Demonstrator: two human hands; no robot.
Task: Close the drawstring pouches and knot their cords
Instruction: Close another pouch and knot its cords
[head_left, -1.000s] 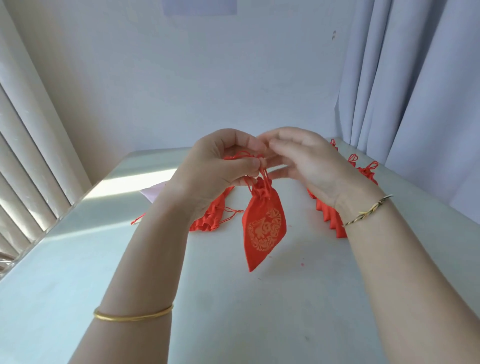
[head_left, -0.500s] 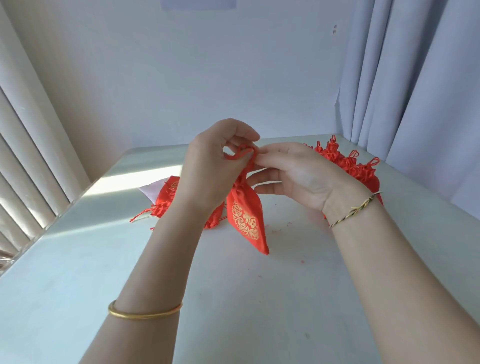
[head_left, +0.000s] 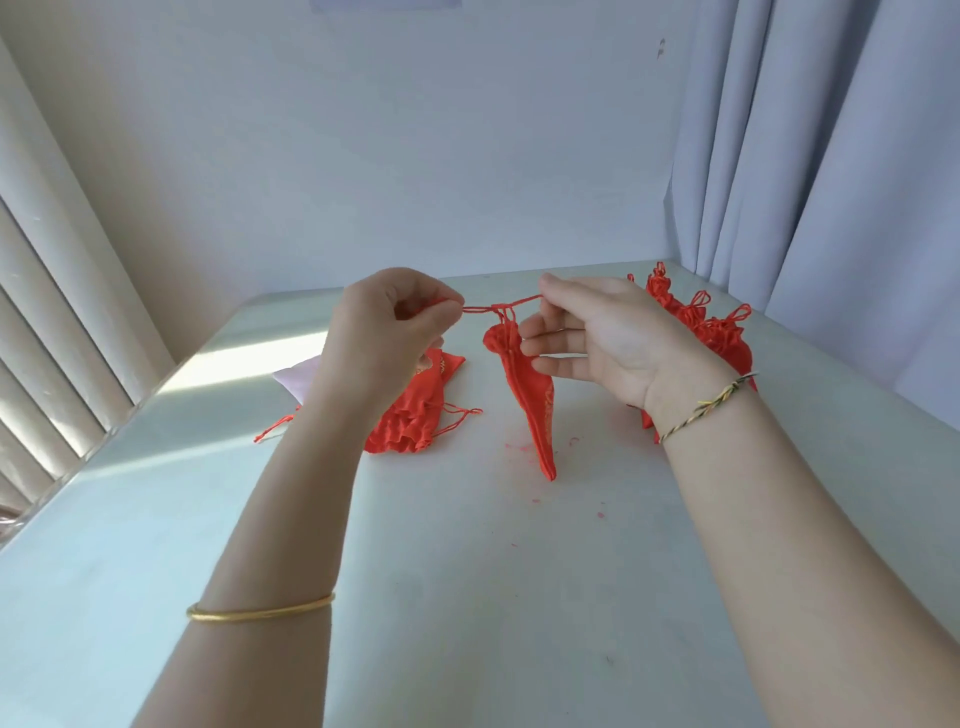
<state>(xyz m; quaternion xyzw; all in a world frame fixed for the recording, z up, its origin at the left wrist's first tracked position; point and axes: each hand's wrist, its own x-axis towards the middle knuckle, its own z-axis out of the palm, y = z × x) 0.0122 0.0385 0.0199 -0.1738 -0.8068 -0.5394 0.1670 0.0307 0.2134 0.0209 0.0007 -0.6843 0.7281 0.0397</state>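
Observation:
A red drawstring pouch (head_left: 527, 389) with gold print hangs in the air between my hands, its mouth gathered tight and its tip just above the table. Its red cord (head_left: 498, 307) is stretched level across the top. My left hand (head_left: 384, 332) pinches the cord's left end in curled fingers. My right hand (head_left: 597, 338) pinches the right end between thumb and forefinger, while its other fingers reach out straight and touch the pouch's neck.
A heap of red pouches (head_left: 410, 415) with loose cords lies behind my left wrist, next to a pale pink cloth (head_left: 296, 376). More red pouches (head_left: 696, 322) with looped cords are piled at the back right by the grey curtain (head_left: 831, 156). The white table (head_left: 467, 597) carries red lint specks.
My hands have moved apart and pulled the cord out straight. The pouch has turned edge-on and hangs lower between them.

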